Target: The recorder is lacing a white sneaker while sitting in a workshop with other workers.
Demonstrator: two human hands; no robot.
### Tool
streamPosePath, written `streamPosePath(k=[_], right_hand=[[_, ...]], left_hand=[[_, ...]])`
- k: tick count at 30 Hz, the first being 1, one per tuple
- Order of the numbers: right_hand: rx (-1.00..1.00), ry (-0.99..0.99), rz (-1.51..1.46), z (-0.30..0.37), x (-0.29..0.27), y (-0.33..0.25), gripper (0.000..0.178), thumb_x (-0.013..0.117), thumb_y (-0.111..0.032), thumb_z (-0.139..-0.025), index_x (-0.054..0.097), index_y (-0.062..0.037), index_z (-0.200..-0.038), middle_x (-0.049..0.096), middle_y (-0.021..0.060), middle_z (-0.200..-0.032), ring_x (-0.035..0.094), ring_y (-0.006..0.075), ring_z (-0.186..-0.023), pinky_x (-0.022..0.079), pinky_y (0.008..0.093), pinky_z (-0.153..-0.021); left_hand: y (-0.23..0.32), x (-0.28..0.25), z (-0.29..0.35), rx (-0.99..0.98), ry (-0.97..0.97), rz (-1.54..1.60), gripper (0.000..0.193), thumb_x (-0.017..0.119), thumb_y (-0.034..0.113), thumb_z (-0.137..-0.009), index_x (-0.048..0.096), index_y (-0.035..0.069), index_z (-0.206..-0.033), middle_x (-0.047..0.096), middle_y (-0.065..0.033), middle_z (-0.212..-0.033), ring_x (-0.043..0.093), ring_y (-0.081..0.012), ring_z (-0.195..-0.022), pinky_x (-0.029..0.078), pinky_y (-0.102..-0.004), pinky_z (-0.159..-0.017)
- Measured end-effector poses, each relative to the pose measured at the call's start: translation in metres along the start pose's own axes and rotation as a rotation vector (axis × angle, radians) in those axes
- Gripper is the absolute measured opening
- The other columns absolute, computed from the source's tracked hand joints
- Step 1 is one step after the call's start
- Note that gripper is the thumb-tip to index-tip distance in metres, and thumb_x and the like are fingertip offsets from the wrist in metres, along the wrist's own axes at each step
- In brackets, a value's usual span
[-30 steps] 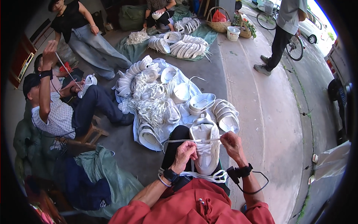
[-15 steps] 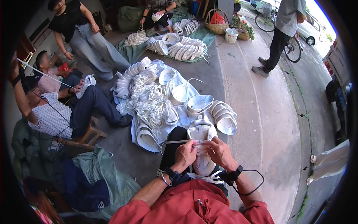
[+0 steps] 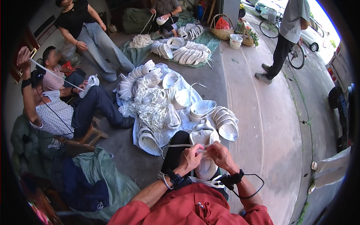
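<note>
A white shoe upper [image 3: 206,170] rests on my lap, its toe toward me and its heel opening pointing away. Over its eyelet area, my left hand [image 3: 190,158] pinches a white shoelace [image 3: 176,145], and a long end of the lace trails off to the left. Close beside it, my right hand [image 3: 222,155] is also closed, fingertips together at the lacing; the lace between them is partly hidden by the fingers. More white lace [image 3: 210,181] lies loose across my lap below the shoe upper.
Ahead, white shoe uppers [image 3: 228,125] and a heap of laces [image 3: 150,107] lie on a pale sheet [image 3: 163,69]. At left, a seated person [image 3: 56,108] pulls a lace on a shoe. Green sacks [image 3: 107,168] lie at lower left. A white bucket [image 3: 235,41] and baskets stand farther back.
My hands have shifted slightly over the lacing, still pinching. The seated person's raised hand at left has moved and shows more fully. The whole view has tilted a little.
</note>
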State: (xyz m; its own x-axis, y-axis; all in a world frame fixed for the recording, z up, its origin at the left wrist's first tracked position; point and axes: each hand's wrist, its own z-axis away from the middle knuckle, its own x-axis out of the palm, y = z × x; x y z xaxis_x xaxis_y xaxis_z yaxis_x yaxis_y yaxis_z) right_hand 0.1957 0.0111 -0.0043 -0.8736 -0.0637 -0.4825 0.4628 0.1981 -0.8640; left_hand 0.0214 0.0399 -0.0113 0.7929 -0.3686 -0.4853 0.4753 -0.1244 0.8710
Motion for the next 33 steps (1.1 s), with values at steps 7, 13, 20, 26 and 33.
streamPosePath(k=[7,13,20,26,33], right_hand=[[-0.041,0.035,-0.023,0.006,0.005,0.008,0.01,0.063,-0.001,-0.075,0.058,0.0002,-0.083,0.053,0.0099,-0.075,0.053,0.02,-0.06,0.042,0.0293,-0.053],[-0.017,0.059,-0.057,0.009,0.009,0.01,0.015,0.063,0.002,-0.074,0.056,-0.0001,-0.087,0.054,0.008,-0.074,0.055,0.0154,-0.061,0.045,0.0262,-0.053],[-0.047,0.119,-0.062,0.013,0.014,0.016,0.016,0.063,0.004,-0.072,0.055,0.0006,-0.086,0.054,0.0086,-0.074,0.057,0.0164,-0.062,0.046,0.0263,-0.053],[-0.098,0.089,-0.054,0.013,0.015,0.004,0.011,0.062,0.004,-0.072,0.063,-0.0008,-0.082,0.052,0.0076,-0.073,0.055,0.0144,-0.056,0.043,0.0253,-0.05],[-0.089,0.058,-0.054,0.013,0.012,0.01,0.01,0.065,0.001,-0.07,0.063,-0.0003,-0.08,0.052,0.0073,-0.074,0.053,0.0149,-0.058,0.043,0.0246,-0.052]], left_hand=[[-0.004,0.022,0.002,0.124,0.118,-0.158,0.011,0.056,0.014,-0.08,0.054,0.01,-0.09,0.061,-0.0154,-0.069,0.061,-0.0354,-0.067,0.048,-0.0458,-0.057],[-0.006,0.019,0.005,0.187,0.135,-0.198,0.01,0.053,0.017,-0.083,0.054,0.008,-0.088,0.061,-0.0157,-0.066,0.061,-0.0348,-0.062,0.046,-0.0446,-0.053],[-0.006,0.01,-0.001,0.194,-0.028,-0.068,0.018,0.055,0.021,-0.081,0.058,0.004,-0.078,0.058,-0.0145,-0.062,0.061,-0.0283,-0.06,0.045,-0.0374,-0.054],[-0.007,-0.002,-0.002,0.229,-0.133,-0.072,0.02,0.054,0.021,-0.08,0.058,0.002,-0.077,0.058,-0.0144,-0.062,0.058,-0.026,-0.056,0.044,-0.0361,-0.054],[-0.015,0.009,0.0,0.151,-0.102,0.019,0.018,0.055,0.02,-0.081,0.058,0.004,-0.085,0.06,-0.0141,-0.066,0.061,-0.0258,-0.062,0.045,-0.0365,-0.056]])
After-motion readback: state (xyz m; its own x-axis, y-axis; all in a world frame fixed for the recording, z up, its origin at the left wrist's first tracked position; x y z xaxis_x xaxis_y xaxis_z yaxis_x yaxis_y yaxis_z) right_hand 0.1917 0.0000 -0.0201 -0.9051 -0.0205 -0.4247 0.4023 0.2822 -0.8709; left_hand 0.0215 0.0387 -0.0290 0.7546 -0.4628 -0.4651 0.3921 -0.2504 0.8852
